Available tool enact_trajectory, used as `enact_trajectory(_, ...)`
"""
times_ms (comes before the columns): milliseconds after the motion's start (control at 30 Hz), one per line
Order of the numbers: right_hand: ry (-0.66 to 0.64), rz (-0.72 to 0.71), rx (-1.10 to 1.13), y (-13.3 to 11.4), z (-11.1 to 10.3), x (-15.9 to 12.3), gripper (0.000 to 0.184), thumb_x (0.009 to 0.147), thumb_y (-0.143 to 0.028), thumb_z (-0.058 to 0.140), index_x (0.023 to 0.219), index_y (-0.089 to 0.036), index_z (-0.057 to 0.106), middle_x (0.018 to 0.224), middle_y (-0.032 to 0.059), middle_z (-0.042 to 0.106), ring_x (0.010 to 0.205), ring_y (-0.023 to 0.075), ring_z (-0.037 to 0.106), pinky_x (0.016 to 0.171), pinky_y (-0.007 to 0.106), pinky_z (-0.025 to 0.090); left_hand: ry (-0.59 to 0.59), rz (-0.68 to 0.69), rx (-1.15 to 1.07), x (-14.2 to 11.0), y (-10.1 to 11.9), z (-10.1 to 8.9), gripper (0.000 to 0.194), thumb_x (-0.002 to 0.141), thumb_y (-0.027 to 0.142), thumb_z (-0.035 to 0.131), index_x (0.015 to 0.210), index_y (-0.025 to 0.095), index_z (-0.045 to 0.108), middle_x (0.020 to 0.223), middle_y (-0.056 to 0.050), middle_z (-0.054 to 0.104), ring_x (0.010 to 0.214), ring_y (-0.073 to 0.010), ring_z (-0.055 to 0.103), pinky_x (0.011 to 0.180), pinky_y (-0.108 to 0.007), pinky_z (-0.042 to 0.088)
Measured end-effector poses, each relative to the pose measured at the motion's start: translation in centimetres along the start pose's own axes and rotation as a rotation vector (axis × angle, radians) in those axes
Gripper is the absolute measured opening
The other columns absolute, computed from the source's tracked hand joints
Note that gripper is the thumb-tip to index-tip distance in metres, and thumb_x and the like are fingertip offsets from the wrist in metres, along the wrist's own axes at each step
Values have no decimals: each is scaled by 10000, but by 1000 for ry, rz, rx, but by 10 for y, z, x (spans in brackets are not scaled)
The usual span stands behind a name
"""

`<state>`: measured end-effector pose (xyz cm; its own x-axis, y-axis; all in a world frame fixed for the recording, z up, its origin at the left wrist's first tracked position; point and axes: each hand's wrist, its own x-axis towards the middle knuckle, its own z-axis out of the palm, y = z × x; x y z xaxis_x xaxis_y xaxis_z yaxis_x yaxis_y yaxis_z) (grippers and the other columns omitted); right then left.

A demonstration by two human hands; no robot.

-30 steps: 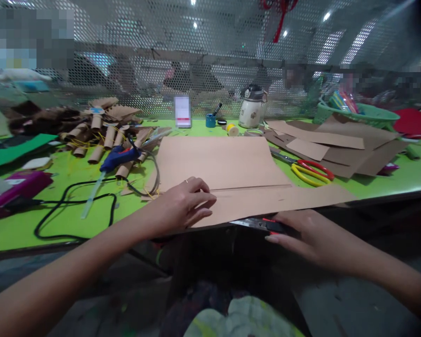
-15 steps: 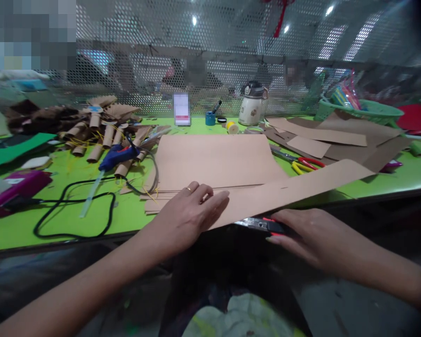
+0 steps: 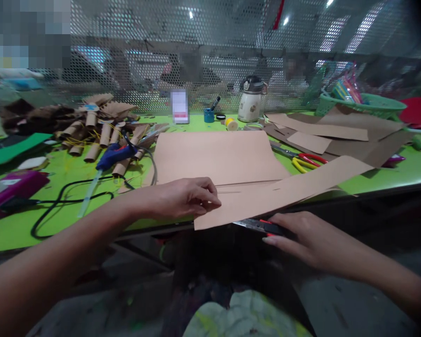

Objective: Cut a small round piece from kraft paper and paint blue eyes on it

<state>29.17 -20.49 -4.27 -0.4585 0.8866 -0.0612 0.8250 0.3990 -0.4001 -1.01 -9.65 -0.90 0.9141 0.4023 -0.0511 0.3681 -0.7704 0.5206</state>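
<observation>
A long strip of brown kraft paper (image 3: 284, 194) slants across the front of the table, its left end jutting past the edge. My left hand (image 3: 187, 196) is closed at that left end, fingers bent and tips on the strip; the thumb is partly hidden. In my right hand (image 3: 305, 236) is a utility knife (image 3: 254, 226) with red and black parts. Its blade end points left, just below the strip's front edge. Behind the strip lies a larger sheet of brown paper (image 3: 212, 157), with several layered edges along its near side.
On the green table (image 3: 61, 192) at left are a blue glue gun (image 3: 115, 157), its black cord and several paper tubes (image 3: 91, 152). Scissors (image 3: 307, 161) and brown offcuts (image 3: 340, 128) lie right. Behind stand a phone (image 3: 180, 105), a bottle (image 3: 250, 105) and a green basket (image 3: 375, 107).
My left hand has drawn back slightly left, its fingers more curled. The strip's left end now shows past it. My right hand and the knife have barely moved.
</observation>
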Motion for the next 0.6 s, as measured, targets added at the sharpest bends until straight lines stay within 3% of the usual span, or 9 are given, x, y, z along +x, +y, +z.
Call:
enact_trajectory(167, 3, -41, -3, -5, 5, 8, 305, 975, -419, 537, 1076, -173, 687, 1025, 124, 752, 911, 266, 706, 759, 319, 499, -34, -18, -49, -3, 1, -1, 306, 966, 191, 512, 1233, 238, 653, 1187, -81, 586, 948, -132, 623, 834, -192, 486)
enact_trajectory(600, -12, -63, 69, -10, 5, 4, 316, 980, -437, 523, 1022, -177, 697, 890, 107, 743, 792, 228, 698, 684, 283, 481, 3, -17, -42, -7, 2, 5, 321, 999, 225, 459, 1256, 265, 647, 1211, -76, 574, 1007, -138, 607, 887, -202, 460)
